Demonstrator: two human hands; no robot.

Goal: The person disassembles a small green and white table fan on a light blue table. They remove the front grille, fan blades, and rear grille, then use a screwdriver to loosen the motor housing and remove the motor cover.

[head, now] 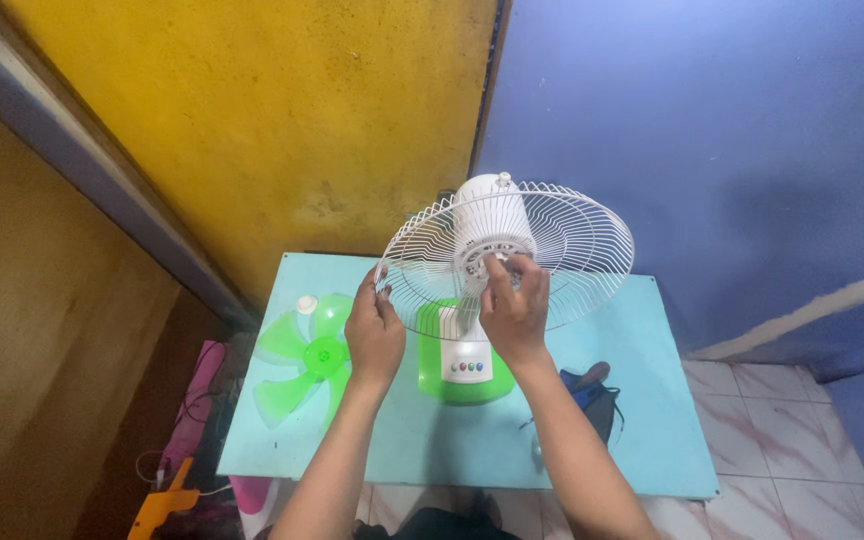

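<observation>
Desk fan (pixel 467 350) on light blue table (pixel 642 420), green base, white motor housing (pixel 492 215) tilted back toward corner of yellow and blue walls. Rear wire guard (pixel 552 250) seated on motor front, blade off. Left hand (pixel 374 335) pinching guard rim at its left edge, fingers curled round the wire. Right hand (pixel 514 305) at hub, fingertips pinched on something small at centre, probably the guard lock nut; too small to tell for sure. Green blade (pixel 314 358) flat on table left of base, white cap (pixel 306 304) just beside it. Dark object (pixel 592 395) right of base, partly hidden by forearm.

To do well: hold rim steady with left so guard cannot rotate, keep guard flush on housing, turn hub piece with fingertips only, straight on shaft, no cross-threading. Keep base flat.
</observation>
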